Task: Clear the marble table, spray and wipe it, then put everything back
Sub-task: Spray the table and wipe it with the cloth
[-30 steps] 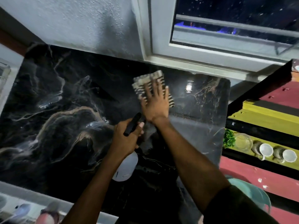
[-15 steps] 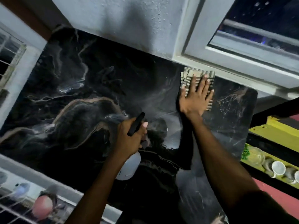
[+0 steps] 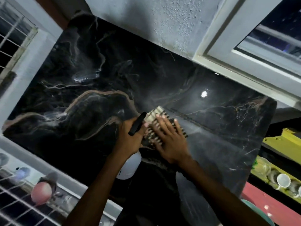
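Observation:
The black marble table (image 3: 101,88) with pale veins fills the middle of the view, its surface bare and partly wet. My left hand (image 3: 130,139) grips a white spray bottle (image 3: 130,168) with a black trigger head (image 3: 137,123), held just above the table's middle. My right hand (image 3: 169,139) lies flat, fingers spread, pressing a striped beige-and-black cloth (image 3: 156,113) onto the marble right beside the bottle.
A grey wall and a white window frame (image 3: 228,59) border the table's far side. To the right stands a yellow, red and black shelf (image 3: 286,141) with cups (image 3: 283,181) and glassware. A white railing (image 3: 19,207) runs along the near left.
My right hand has pulled the cloth from the far edge by the window back toward the table's middle, next to the spray bottle. The camera view has tilted.

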The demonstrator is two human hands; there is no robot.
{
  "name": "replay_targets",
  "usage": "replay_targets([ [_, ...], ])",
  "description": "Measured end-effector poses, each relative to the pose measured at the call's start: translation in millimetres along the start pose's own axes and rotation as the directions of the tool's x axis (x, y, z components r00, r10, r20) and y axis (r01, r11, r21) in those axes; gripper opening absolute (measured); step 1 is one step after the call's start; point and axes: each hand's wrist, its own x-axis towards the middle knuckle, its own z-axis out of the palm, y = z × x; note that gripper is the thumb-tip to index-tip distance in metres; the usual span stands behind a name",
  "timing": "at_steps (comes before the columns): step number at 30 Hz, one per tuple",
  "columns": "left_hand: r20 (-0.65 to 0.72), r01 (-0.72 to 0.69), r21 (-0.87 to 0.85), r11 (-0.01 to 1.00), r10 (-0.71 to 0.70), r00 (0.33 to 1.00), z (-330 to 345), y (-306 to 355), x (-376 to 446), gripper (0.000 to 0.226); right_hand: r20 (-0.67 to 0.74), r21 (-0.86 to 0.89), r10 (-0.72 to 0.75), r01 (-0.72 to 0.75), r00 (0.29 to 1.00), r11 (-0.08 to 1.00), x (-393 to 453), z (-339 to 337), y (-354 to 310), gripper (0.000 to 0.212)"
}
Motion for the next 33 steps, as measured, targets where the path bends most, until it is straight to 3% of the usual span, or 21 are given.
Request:
replay_targets([
  [3,-0.011,0.041,-0.056,0.998,-0.042,0.999,-7.1,-4.6,-3.5,0.014,-0.025,-0.048,0.193,-0.194,0.981,0.980,22.3,-21.1,48.7,0.065],
  [5,-0.029,0.060,-0.075,0.995,-0.062,0.998,-15.4,-8.0,-7.3,0.014,-0.083,-0.037,0.366,-0.369,0.927,0.929,66.8,-37.7,69.3,0.067],
  [7,-0.040,0.077,-0.087,0.993,-0.081,0.996,-24.5,-12.5,-12.2,0.015,-0.095,0.029,0.527,-0.527,0.844,0.849,118.0,-51.1,67.5,0.069],
  [9,-0.051,0.092,-0.095,0.991,-0.097,0.994,-32.5,-18.4,-17.1,0.014,-0.081,0.053,0.585,-0.583,0.807,0.811,159.3,-51.8,42.7,0.071],
  [11,-0.064,0.124,-0.078,0.989,-0.130,0.989,-40.7,-26.9,-21.3,0.017,-0.068,0.017,0.496,-0.496,0.865,0.868,175.9,-41.3,-0.3,0.073],
  [14,-0.082,0.145,-0.074,0.987,-0.151,0.985,-51.0,-38.5,-25.6,0.019,-0.006,-0.011,0.166,-0.166,0.986,0.986,144.1,-8.9,-72.9,0.070],
  [16,-0.093,0.133,-0.063,0.989,-0.139,0.986,-56.3,-41.6,-30.4,0.015,0.048,0.017,-0.048,0.047,0.998,0.999,97.8,11.6,-107.7,0.070],
  [18,-0.107,0.100,-0.061,0.993,-0.106,0.989,-62.3,-43.0,-36.4,0.007,0.085,0.025,-0.137,0.136,0.987,0.990,50.6,24.3,-118.9,0.067],
  [23,-0.115,0.149,-0.113,0.982,-0.162,0.980,-81.0,-64.4,-44.1,0.012,0.062,-0.030,-0.016,0.018,0.998,0.999,16.9,10.1,-55.0,0.064],
  [26,-0.124,0.150,-0.135,0.979,-0.167,0.978,-92.8,-75.2,-49.2,0.011,-0.010,-0.053,0.202,-0.202,0.979,0.978,73.6,-11.8,-22.4,0.065],
  [29,-0.130,0.154,-0.141,0.978,-0.172,0.976,-104.1,-81.7,-52.9,0.014,-0.073,0.007,0.415,-0.416,0.907,0.909,147.1,-19.5,-50.0,0.069],
  [31,-0.137,0.162,-0.123,0.979,-0.178,0.974,-111.0,-87.8,-55.8,0.015,-0.043,0.007,0.377,-0.377,0.925,0.926,167.1,-7.3,-96.5,0.071],
  [33,-0.142,0.161,-0.108,0.981,-0.176,0.974,-117.7,-90.1,-58.1,0.019,-0.010,0.010,0.184,-0.184,0.983,0.983,147.4,13.5,-149.6,0.069],
])
